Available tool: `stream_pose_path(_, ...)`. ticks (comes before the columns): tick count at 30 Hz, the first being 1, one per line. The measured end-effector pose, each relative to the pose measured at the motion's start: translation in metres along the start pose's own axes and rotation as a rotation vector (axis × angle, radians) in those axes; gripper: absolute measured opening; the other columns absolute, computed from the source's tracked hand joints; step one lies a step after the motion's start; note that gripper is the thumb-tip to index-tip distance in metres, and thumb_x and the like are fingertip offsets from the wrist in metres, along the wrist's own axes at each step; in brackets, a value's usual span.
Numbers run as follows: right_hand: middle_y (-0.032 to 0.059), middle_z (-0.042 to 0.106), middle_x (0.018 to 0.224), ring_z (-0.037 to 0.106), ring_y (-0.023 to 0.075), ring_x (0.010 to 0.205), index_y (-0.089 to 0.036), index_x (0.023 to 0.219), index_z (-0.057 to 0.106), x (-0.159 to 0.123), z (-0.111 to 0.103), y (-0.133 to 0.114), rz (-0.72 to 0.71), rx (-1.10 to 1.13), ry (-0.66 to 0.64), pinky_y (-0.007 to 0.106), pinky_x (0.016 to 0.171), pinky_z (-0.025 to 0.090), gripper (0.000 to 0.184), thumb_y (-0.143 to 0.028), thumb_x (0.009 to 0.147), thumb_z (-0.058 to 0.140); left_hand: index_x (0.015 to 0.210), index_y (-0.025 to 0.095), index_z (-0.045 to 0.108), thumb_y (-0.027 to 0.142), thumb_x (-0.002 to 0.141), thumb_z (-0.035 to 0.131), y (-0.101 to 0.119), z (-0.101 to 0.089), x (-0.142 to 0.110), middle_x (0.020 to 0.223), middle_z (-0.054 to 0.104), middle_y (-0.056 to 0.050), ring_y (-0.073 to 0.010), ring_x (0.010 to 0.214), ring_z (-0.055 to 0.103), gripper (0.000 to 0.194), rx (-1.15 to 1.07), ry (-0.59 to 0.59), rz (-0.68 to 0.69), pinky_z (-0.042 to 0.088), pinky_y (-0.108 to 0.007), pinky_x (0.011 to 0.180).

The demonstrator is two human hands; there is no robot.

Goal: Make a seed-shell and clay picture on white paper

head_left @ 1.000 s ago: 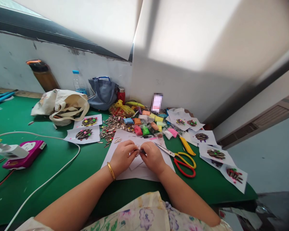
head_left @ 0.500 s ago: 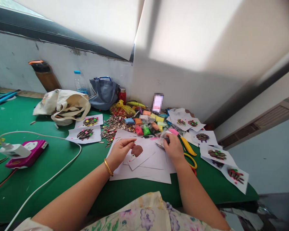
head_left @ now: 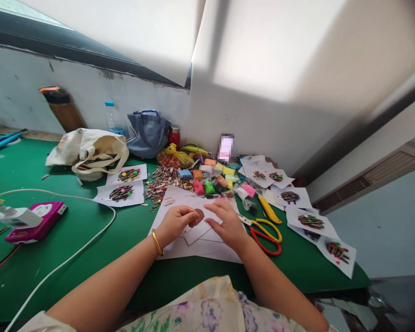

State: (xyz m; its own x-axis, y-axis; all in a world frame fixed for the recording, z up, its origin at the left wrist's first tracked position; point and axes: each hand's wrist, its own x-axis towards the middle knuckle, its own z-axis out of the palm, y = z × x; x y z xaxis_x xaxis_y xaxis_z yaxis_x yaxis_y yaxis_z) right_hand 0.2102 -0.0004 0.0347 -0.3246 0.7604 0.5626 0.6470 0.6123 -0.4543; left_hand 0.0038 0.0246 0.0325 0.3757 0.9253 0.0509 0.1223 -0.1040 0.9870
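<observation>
White paper sheets (head_left: 210,246) lie stacked in front of me, with a flat brown clay shape (head_left: 198,217) stuck on the top one. My left hand (head_left: 175,225), wearing a gold bangle, hovers over the left part of this shape. Its thumb and forefinger are pinched together; whatever they hold is too small to make out. Just right of the shape is my right hand (head_left: 226,224), thumb and fingers apart, with nothing visible in it. Scissors (head_left: 252,222) with one yellow and one red handle lie beside it, their blades partly behind that hand. A black clay packet (head_left: 251,207) rests behind them.
Sunflower seeds (head_left: 164,177) and colourful clay packets (head_left: 209,182) spread behind the paper. Seed-covered pictures (head_left: 311,222) lie right, and more (head_left: 124,193) left. A yellow cutter (head_left: 270,210) is near the scissors. A white cable (head_left: 72,258) crosses the green table (head_left: 131,295) from a purple power strip (head_left: 38,221).
My right hand has let go of the black clay packet, leaving it on the table, and moved left towards my left hand. It has opened. My left hand stays pinched over the brown shape.
</observation>
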Motion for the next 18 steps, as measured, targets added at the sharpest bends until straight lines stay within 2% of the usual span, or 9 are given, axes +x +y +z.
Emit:
stream_pose_path(2,0.0052,0.063,0.100,0.059,0.0203,0.095,-0.028,0.120,0.062,0.003,0.015,-0.015,-0.037,0.086,-0.028,0.035,0.083,0.050,0.033,-0.034,0.088,0.064,0.070,0.015,0.070,0.045,0.079,0.061,0.000,0.001,-0.002,0.060,0.064,-0.002,-0.0126,0.055,0.054,0.032,0.054,-0.017,0.027,0.045,-0.024,0.053)
stream_pose_path(5,0.0028,0.063,0.091,0.059,0.0176,0.086,-0.028,0.111,0.067,0.004,0.027,-0.021,-0.041,0.088,0.031,0.032,0.077,0.050,0.023,-0.030,0.088,0.065,0.070,0.015,0.069,0.048,0.084,0.054,-0.002,0.001,-0.002,0.064,0.065,-0.003,-0.0137,0.059,0.056,0.039,0.117,-0.054,0.075,0.046,-0.024,0.056)
stream_pose_path(11,0.0038,0.061,0.086,0.057,0.0192,0.084,-0.025,0.094,0.068,0.006,0.022,-0.015,-0.051,0.012,0.096,0.035,0.077,0.046,0.011,-0.027,0.090,0.059,0.067,0.016,0.065,0.051,0.092,0.040,-0.005,0.002,-0.001,0.067,0.065,-0.004,-0.0154,0.067,0.059,0.050,0.218,-0.096,0.196,0.047,-0.026,0.067)
stream_pose_path(14,0.0044,0.059,0.080,0.055,0.0200,0.081,-0.021,0.084,0.062,0.007,0.018,-0.003,0.030,-0.076,0.076,0.034,0.075,0.044,0.014,-0.026,0.092,0.051,0.080,0.017,0.069,0.046,0.096,0.036,-0.009,-0.002,0.003,0.075,0.067,-0.004,-0.0162,0.073,0.060,0.047,0.294,-0.024,0.240,0.047,-0.028,0.073)
stream_pose_path(16,0.0038,0.057,0.075,0.053,0.0196,0.077,-0.020,0.078,0.059,0.007,0.017,0.011,0.070,-0.166,0.011,0.033,0.071,0.042,0.020,-0.025,0.094,0.047,0.086,0.018,0.071,0.044,0.096,0.037,-0.013,-0.008,0.007,0.078,0.068,-0.005,-0.0173,0.075,0.061,0.044,0.413,0.078,0.258,0.046,-0.029,0.073)
stream_pose_path(18,0.0038,0.059,0.075,0.053,0.0194,0.077,-0.019,0.077,0.060,0.006,0.019,0.025,0.087,-0.219,-0.050,0.032,0.070,0.041,0.021,-0.025,0.094,0.049,0.090,0.019,0.072,0.041,0.096,0.040,-0.018,-0.013,0.011,0.085,0.070,-0.005,-0.0192,0.082,0.062,0.039,0.532,0.125,0.261,0.046,-0.032,0.077)
